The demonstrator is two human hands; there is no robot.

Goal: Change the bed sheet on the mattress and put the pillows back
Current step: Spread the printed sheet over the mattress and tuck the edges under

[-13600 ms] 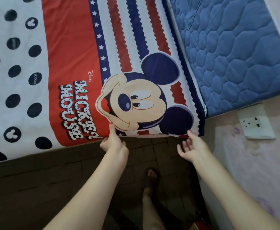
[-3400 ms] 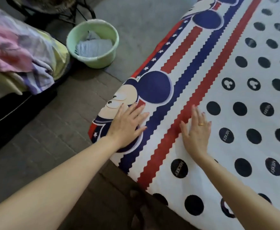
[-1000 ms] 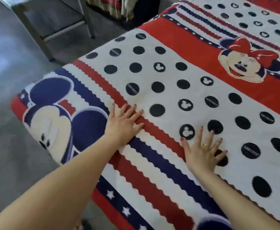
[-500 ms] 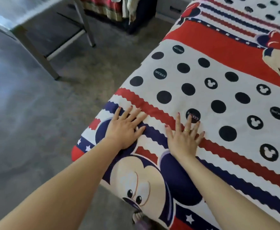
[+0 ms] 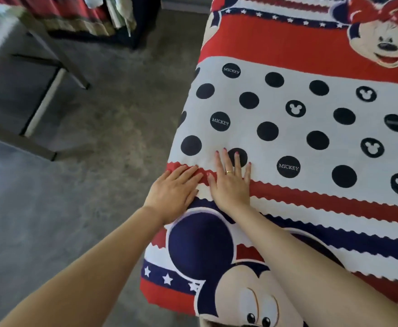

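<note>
A cartoon-mouse bed sheet [image 5: 311, 128] in red, white and navy, with black dots and zigzag stripes, covers the mattress and fills the right side of the view. Its left edge hangs over the mattress side. My left hand [image 5: 173, 193] lies flat on the sheet close to that edge, fingers slightly apart. My right hand [image 5: 231, 182], with a gold ring, lies flat right beside it on the red zigzag stripe, fingertips reaching a black dot. Neither hand holds anything. No pillows are in view.
Grey concrete floor [image 5: 87, 185] runs along the bed's left side. A metal-legged table [image 5: 39, 74] stands at the upper left. Striped red cloth and hanging fabric [image 5: 98, 17] sit at the top, behind the table.
Both hands have slid forward along the sheet's left edge, from the blue mouse ear up to the red zigzag stripe, and now lie closer together. The view has moved along the bed too.
</note>
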